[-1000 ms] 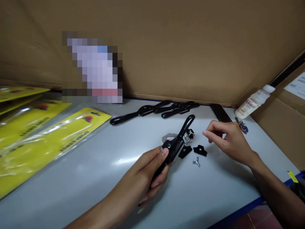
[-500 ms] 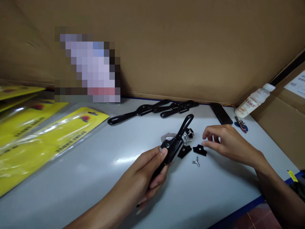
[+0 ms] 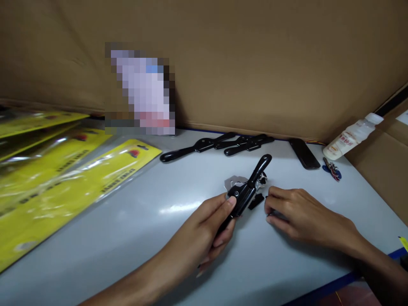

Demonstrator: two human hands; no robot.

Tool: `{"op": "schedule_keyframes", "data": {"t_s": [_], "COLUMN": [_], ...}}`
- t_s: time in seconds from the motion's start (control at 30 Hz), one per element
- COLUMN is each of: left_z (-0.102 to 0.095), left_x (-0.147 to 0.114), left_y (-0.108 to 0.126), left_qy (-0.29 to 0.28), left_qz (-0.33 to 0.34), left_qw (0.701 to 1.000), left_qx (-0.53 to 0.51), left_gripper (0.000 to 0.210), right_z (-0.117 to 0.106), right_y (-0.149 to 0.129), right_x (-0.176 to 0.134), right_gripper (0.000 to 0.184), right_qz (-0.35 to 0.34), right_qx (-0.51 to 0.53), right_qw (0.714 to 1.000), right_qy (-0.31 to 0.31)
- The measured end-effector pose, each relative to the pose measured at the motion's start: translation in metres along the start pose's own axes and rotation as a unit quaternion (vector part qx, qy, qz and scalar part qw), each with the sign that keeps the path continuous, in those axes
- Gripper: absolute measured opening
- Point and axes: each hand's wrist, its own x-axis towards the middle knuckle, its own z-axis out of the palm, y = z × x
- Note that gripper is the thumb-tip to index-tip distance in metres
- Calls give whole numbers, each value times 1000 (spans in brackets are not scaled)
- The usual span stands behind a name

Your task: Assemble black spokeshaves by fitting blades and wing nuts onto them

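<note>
Brown cardboard [image 3: 239, 63] walls in a grey tabletop [image 3: 127, 259]. Above it the left hand [image 3: 212, 225] has its thumb and fingers clamped on the near handle of a black spokeshave [image 3: 244, 197], whose far handle points up and away. The right hand [image 3: 296, 216] bends its fingers down near the tabletop, just right of the spokeshave; I cannot tell whether they grip anything. Between them lies a small black plate [image 3: 256, 202], with silvery plates [image 3: 232, 182] behind the tool. Farther out are more black spokeshaves [image 3: 204, 145], a phone [image 3: 304, 154], keys [image 3: 332, 169], a bottle [image 3: 349, 138] and, leftward, yellow packages [image 3: 127, 174].
</note>
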Motion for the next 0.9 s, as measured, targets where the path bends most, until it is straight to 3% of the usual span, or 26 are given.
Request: {"op": "schedule_keyframes", "data": {"t_s": [0.13,0.27,0.4,0.5,0.57,0.73,0.9], "left_z": [1,-2,-4,-4,-3,0,1], "left_x": [-2,-1,2,3,4,6,6], "left_y": [4,3,2,2,1,2,4], "left_qy": [0,-24,-60,-74,-79,-81,-72], "left_qz": [2,-7,-36,-48,-54,-51,-51], "left_qw": [1000,999,995,989,986,983,978], "left_qx": [0,21,70,117,137,158,190], "left_gripper": [43,47,41,39,39,39,38], "right_z": [0,-14,-22,-13,-4,16,21], "right_y": [4,1,-10,-15,-17,-16,-19], "right_x": [-1,-5,-6,2,8,19,21], "right_gripper": [10,4,13,16,18,15,14], "right_qz": [-21,-47,-30,-20,-25,-22,-17], "right_qx": [35,162,261,248,223,229,220], "right_qw": [999,985,952,930,925,923,922], "right_qy": [8,33,155,269,307,310,318]}}
